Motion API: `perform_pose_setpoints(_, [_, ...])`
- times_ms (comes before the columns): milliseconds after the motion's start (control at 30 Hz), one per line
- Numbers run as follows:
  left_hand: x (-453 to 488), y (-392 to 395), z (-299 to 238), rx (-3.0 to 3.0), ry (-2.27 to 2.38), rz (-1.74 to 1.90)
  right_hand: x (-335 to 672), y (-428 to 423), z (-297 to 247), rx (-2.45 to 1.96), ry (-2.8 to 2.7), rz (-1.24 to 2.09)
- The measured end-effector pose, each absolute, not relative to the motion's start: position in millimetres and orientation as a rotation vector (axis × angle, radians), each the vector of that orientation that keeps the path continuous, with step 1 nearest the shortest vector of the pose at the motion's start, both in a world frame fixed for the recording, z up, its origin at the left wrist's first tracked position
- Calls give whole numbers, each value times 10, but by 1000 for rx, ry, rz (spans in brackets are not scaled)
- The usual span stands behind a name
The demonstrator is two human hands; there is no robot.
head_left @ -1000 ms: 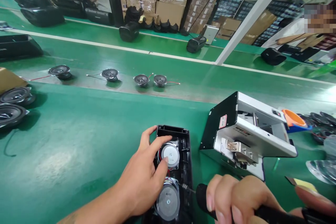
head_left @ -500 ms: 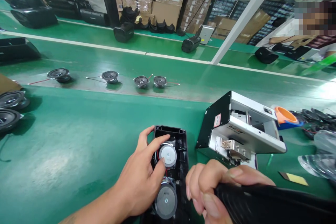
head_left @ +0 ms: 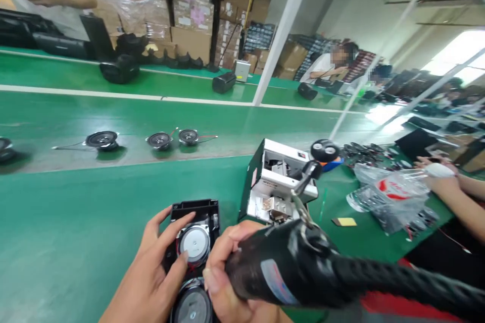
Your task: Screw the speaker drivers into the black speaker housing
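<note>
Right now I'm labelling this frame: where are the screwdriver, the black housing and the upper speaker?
screwdriver (head_left: 276, 275), head view, on its black barrel.
black housing (head_left: 195, 207), head view, on its top rim.
upper speaker (head_left: 194, 243), head view, on its silver magnet.

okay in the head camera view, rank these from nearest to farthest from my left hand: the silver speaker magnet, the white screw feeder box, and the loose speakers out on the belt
1. Silver speaker magnet: under the left hand's fingertips, inside the black housing.
2. White screw feeder box: to the right, just past the housing.
3. Loose speakers on the belt: farther out, up and left on the conveyor.
</note>
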State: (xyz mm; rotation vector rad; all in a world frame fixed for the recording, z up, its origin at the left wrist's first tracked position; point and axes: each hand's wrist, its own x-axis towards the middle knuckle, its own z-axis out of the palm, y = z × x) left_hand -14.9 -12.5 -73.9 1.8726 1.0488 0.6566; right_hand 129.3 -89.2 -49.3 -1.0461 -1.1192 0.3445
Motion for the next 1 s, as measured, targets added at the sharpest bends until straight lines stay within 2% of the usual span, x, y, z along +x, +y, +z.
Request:
perform_pose_setpoints(200, [-197,-83,-820,1888,1062,627,1637,-1062,-53,-847,-987,169])
perform_pose_setpoints(333, [-149,-128,-771,1858,1093,629,2149,-1194,267,-931,-959,-18])
perform_pose_setpoints(533, [-117,-96,-670,1814,1185,696,2377,-1153,203,-1034,-961,-240])
perform_pose_setpoints(733, [-80,-109,-508,1785,1235,747,2260,-1226,248,-1093,-858,7])
perform_pose_setpoints(1000, [-89,-118,-517,1775,1215,752,2334,-1188,316,-1031,-820,-185])
